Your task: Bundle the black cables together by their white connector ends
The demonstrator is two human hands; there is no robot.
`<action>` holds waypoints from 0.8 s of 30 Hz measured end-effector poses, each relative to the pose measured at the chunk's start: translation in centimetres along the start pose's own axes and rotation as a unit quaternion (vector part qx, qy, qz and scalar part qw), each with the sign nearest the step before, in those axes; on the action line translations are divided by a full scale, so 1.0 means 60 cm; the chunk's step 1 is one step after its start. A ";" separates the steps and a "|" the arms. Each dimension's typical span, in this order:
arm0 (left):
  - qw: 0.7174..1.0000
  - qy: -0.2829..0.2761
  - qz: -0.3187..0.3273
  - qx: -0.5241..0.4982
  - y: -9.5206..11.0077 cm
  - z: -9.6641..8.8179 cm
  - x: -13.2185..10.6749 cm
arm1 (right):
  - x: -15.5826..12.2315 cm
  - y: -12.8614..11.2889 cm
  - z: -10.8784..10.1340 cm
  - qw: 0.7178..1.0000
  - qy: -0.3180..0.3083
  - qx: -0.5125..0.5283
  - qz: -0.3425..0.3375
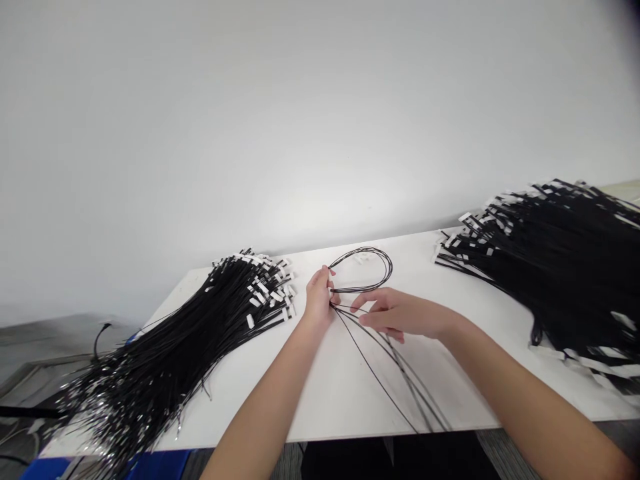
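White tabletop (460, 380) beneath, grips a black cable loop (390, 268) in the closed left hand (320, 293), above the table's middle. Lets loose cable tails (399, 362) trail down toward the near edge. Holds the right hand (390, 313) over those tails, fingers parted and curved; cannot tell whether fingertips touch any strand. Shows black cable heaps on both sides, left (185, 340) and right (575, 260), with white connectors (261, 288) at the ends.
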State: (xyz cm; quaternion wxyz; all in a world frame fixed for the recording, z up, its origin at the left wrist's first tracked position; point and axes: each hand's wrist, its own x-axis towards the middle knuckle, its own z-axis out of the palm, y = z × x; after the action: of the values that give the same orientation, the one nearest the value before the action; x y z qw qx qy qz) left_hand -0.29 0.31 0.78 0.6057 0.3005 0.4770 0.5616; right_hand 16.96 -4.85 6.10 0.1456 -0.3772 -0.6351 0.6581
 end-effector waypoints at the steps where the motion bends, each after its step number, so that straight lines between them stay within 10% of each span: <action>1: 1.000 0.004 0.003 -0.003 0.002 -0.002 0.001 | -0.012 -0.007 -0.010 1.000 -0.003 -0.002 -0.006; 20: 1.000 0.013 0.008 -0.023 0.011 -0.018 0.020 | -0.085 0.023 -0.084 0.918 -0.073 0.190 -0.341; 24: 1.000 -0.010 0.005 0.006 0.003 -0.015 0.019 | -0.069 0.003 -0.077 0.902 0.116 0.230 -0.347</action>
State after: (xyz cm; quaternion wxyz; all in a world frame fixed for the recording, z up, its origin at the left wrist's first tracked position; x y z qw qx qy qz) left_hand -1.28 1.29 0.37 0.6059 0.3122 0.4722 0.5589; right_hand 22.97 -4.31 7.63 0.5201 -0.1630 -0.5356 0.6450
